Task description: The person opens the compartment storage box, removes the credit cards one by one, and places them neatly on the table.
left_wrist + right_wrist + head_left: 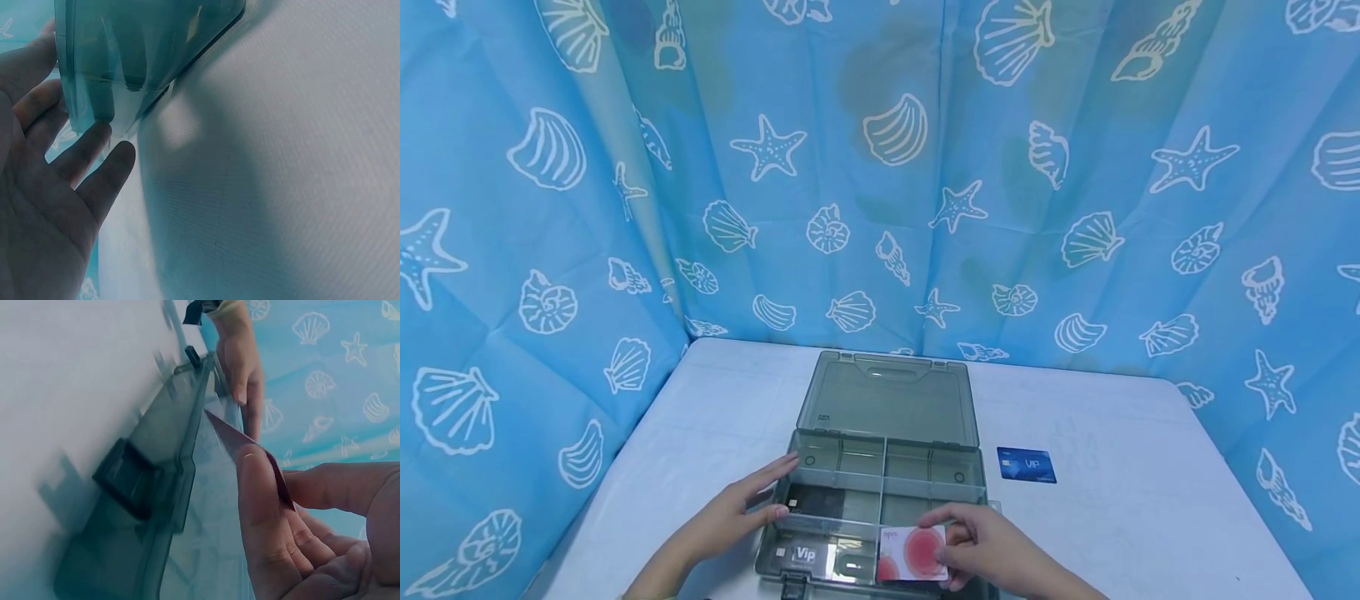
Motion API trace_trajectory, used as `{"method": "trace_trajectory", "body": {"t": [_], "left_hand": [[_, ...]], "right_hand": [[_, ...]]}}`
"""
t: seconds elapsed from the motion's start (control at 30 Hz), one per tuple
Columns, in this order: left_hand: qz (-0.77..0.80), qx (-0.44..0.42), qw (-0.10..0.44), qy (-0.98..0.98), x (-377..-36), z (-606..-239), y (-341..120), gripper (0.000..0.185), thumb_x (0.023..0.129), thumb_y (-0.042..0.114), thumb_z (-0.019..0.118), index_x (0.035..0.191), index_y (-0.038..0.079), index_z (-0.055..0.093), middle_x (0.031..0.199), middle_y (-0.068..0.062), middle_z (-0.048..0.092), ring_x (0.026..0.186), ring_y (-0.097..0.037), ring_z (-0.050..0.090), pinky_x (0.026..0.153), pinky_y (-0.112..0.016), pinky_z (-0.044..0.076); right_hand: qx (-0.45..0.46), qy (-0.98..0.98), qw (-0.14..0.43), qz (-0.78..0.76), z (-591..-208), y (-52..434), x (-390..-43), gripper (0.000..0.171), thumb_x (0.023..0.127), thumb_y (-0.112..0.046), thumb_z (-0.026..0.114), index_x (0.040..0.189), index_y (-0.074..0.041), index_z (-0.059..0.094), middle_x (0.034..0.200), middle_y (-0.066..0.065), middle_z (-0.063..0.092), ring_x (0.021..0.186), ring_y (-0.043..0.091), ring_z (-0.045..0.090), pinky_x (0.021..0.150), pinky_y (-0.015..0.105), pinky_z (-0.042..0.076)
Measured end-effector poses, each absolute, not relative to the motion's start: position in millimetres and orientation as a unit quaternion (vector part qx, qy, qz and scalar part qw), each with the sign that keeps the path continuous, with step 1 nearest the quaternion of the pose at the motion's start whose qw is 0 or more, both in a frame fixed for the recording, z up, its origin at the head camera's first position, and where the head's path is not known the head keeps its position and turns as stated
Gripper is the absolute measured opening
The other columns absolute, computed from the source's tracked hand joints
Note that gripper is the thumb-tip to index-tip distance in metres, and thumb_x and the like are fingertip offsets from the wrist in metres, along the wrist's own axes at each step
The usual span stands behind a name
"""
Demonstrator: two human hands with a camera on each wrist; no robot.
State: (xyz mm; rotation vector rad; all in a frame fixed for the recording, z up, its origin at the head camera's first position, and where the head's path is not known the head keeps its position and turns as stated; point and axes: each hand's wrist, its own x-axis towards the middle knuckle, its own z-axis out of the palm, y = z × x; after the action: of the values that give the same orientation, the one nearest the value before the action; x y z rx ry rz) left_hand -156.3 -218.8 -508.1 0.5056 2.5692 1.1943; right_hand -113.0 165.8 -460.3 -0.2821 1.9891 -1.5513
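A smoky transparent plastic box (887,467) lies open on the white table (1120,500), lid back, with several compartments. My left hand (752,500) rests with straight fingers on the box's left wall (94,94). My right hand (970,546) pinches a white card with red circles (913,552) over the front right compartment; the right wrist view shows the card (240,440) edge-on between thumb and fingers. A dark card (816,502) lies in a left compartment. A grey VIP card (805,554) lies in the front left compartment.
A blue VIP card (1026,465) lies on the table to the right of the box. A blue curtain with shell and starfish print (880,183) hangs close behind and at both sides. The box's latches (128,478) face the table's near edge.
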Motion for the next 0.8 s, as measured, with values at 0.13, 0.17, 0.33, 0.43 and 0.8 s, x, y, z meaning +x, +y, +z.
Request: {"method": "trace_trajectory", "body": {"t": [0.13, 0.17, 0.33, 0.43, 0.8], "left_hand": [[0.41, 0.174, 0.131, 0.886, -155.7, -507.5, -218.4, 0.069, 0.098, 0.038, 0.068, 0.158, 0.018, 0.04, 0.165, -0.01, 0.031, 0.149, -0.042, 0.03, 0.114, -0.064, 0.035], [0.409, 0.173, 0.131, 0.887, -155.6, -507.5, -218.3, 0.069, 0.098, 0.038, 0.068, 0.158, 0.018, 0.04, 0.165, -0.01, 0.031, 0.149, -0.042, 0.03, 0.115, -0.065, 0.034], [0.405, 0.166, 0.132, 0.889, -156.2, -507.1, -217.9, 0.069, 0.097, 0.04, 0.067, 0.158, 0.02, 0.041, 0.165, -0.009, 0.031, 0.149, -0.041, 0.031, 0.115, -0.066, 0.031], [0.406, 0.167, 0.133, 0.889, -156.4, -507.0, -218.2, 0.069, 0.097, 0.041, 0.067, 0.158, 0.019, 0.04, 0.165, -0.009, 0.031, 0.149, -0.041, 0.03, 0.115, -0.065, 0.033], [0.406, 0.174, 0.13, 0.888, -155.3, -504.6, -218.5, 0.069, 0.098, 0.038, 0.067, 0.157, 0.017, 0.04, 0.165, -0.011, 0.031, 0.149, -0.042, 0.029, 0.115, -0.064, 0.034]], "right_hand": [[-0.104, 0.757, 0.288, -0.577, -459.5, 174.0, -113.7, 0.034, 0.095, -0.006, 0.067, 0.129, -0.003, 0.064, 0.084, 0.01, 0.069, 0.069, 0.021, 0.066, 0.065, 0.032, 0.064], [-0.102, 0.76, 0.286, -0.575, -459.7, 176.2, -114.0, 0.034, 0.095, -0.006, 0.066, 0.129, -0.003, 0.064, 0.084, 0.009, 0.069, 0.069, 0.021, 0.066, 0.065, 0.031, 0.064], [-0.097, 0.77, 0.267, -0.571, -461.5, 187.5, -116.5, 0.034, 0.097, -0.008, 0.065, 0.13, -0.004, 0.064, 0.081, 0.009, 0.066, 0.069, 0.022, 0.064, 0.062, 0.029, 0.061], [-0.093, 0.775, 0.254, -0.571, -461.9, 194.5, -118.4, 0.034, 0.098, -0.009, 0.064, 0.132, -0.005, 0.063, 0.081, 0.008, 0.065, 0.07, 0.023, 0.064, 0.061, 0.028, 0.06], [-0.071, 0.806, 0.205, -0.551, -461.4, 219.1, -122.7, 0.033, 0.101, -0.012, 0.061, 0.134, -0.006, 0.061, 0.08, 0.008, 0.062, 0.071, 0.026, 0.062, 0.057, 0.028, 0.057]]}}
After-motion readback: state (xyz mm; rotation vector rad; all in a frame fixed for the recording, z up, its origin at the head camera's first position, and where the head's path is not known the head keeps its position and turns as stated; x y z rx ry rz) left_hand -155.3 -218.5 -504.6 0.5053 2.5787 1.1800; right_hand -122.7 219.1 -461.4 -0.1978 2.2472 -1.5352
